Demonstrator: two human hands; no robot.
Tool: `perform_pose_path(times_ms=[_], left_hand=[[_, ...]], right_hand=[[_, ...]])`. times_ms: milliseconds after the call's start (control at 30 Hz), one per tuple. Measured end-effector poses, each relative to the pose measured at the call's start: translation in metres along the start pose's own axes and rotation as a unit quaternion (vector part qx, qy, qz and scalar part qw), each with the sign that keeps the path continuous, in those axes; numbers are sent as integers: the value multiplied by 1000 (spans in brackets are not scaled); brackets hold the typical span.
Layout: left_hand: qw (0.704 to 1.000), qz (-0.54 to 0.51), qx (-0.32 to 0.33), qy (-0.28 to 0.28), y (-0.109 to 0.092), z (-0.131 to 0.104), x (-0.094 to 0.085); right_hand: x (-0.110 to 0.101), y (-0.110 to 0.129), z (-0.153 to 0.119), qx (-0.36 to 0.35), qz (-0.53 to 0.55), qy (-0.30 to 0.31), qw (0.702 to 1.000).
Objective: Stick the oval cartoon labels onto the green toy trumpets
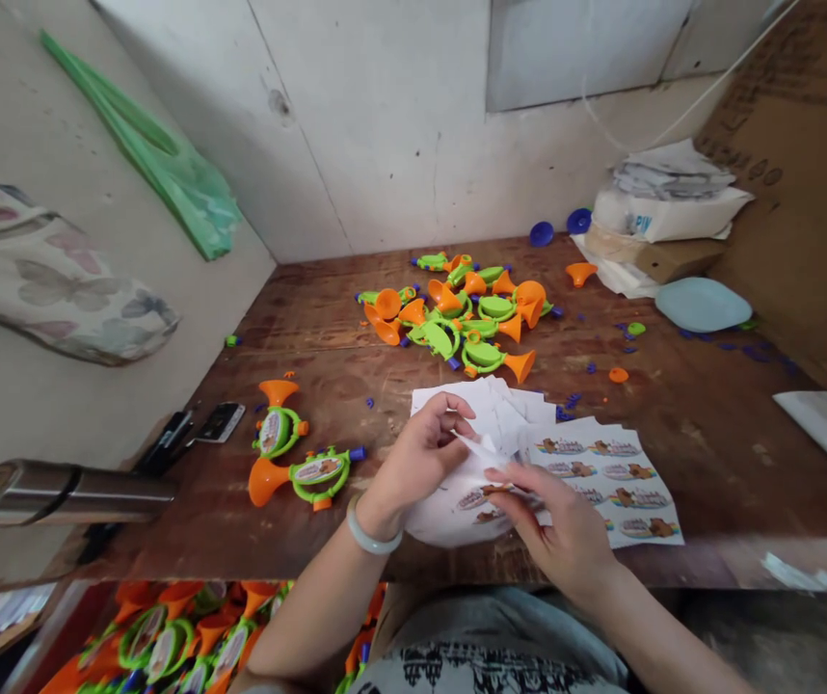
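Both of my hands are on a curled white sticker sheet (437, 516) at the table's front edge. My left hand (432, 448), with a pale bangle at the wrist, is closed at the sheet's lifted upper part. Lower down on the right, my right hand (554, 516) pinches the same sheet near a printed bear sticker. Whether a loose sticker is between the fingers is too small to tell. Beside them lies a flat sheet of bear stickers (637, 472), and white papers (490, 405) lie behind. To the left are two toy trumpets (319, 472) with stickers on their sides.
A pile of orange and green toy trumpets (442, 333) lies at the table's back. A steel flask (66, 492) and a phone (222, 422) are at left. At right are a pale blue lid (703, 304) and a cardboard box (811, 212). Stickered trumpets (168, 641) fill the space below.
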State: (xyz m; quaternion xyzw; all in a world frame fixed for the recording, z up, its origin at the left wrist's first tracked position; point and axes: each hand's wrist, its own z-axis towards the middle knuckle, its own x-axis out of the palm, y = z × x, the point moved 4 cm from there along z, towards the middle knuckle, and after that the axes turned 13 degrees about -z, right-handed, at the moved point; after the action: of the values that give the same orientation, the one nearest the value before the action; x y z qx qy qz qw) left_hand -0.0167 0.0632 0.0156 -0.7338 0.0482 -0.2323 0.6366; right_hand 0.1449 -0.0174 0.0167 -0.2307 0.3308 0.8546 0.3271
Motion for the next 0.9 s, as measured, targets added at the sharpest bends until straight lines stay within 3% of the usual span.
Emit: perform_pose_path(times_ms=[133,200,267,367,433,500,600,700,800,900], left_hand=[[999,-15,11,-26,-2,0,0],[999,15,36,-32,-3,4,-3],[989,109,92,-49,-4,13,-11],[947,265,168,-74,3,41,-24],[935,304,173,-57,17,66,-28],[930,327,167,-21,33,91,-25],[918,356,170,25,52,115,-16],[907,373,194,34,56,118,-15],[898,381,221,7,52,104,-24],[891,380,247,-34,45,86,-32]], right_hand=[[-1,5,-8,-123,-4,-86,989],[-7,9,-12,-137,-19,-97,986],[-18,14,-17,-125,-47,-72,988],[-36,12,-22,-75,-83,-9,994],[-44,-6,-13,-42,-101,-16,994],[-41,-40,10,-6,-130,-38,991],[-8,-113,57,50,-177,26,983],[34,-167,91,10,-183,142,973],[53,-188,106,-7,-160,172,972],[43,-179,116,-15,-126,137,982]])
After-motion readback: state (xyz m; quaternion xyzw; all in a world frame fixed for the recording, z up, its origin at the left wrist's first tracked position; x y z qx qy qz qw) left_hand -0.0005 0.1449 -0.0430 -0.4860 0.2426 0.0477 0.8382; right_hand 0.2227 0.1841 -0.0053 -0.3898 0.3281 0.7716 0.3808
